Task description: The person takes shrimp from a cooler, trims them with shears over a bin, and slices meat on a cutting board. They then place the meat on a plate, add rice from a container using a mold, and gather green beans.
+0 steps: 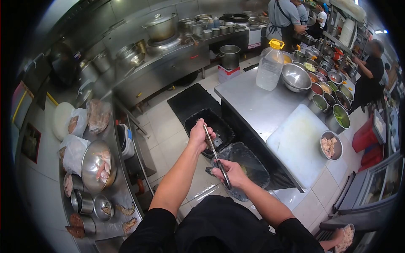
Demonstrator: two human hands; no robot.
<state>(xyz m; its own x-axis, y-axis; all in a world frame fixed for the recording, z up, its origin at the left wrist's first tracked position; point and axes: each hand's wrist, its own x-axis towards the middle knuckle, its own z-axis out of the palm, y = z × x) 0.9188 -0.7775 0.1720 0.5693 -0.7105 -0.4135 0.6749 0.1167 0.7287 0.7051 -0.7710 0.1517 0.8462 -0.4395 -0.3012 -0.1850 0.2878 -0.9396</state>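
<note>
My left hand (pixel 197 135) is closed around the far end of a knife (pixel 216 157), over its blade. The blade is seen nearly edge-on. My right hand (pixel 233 172) wraps the dark handle end, nearer my body. A small dark piece, perhaps cloth, shows beside the right fingers; I cannot make out what it is. Both hands are in mid-air over two black-lined bins (pixel 249 158) on the floor. To the right is a white cutting board (pixel 295 141) on the steel table (pixel 249 99).
On the left counter stand a steel bowl of raw meat (pixel 99 166), plastic bags (pixel 78 154) and shrimp (pixel 128 225). A water jug (pixel 270 65), a bowl of meat pieces (pixel 331 145) and several ingredient bowls line the right table. Co-workers stand beyond; another person's hand (pixel 337 237) holds a bowl at lower right.
</note>
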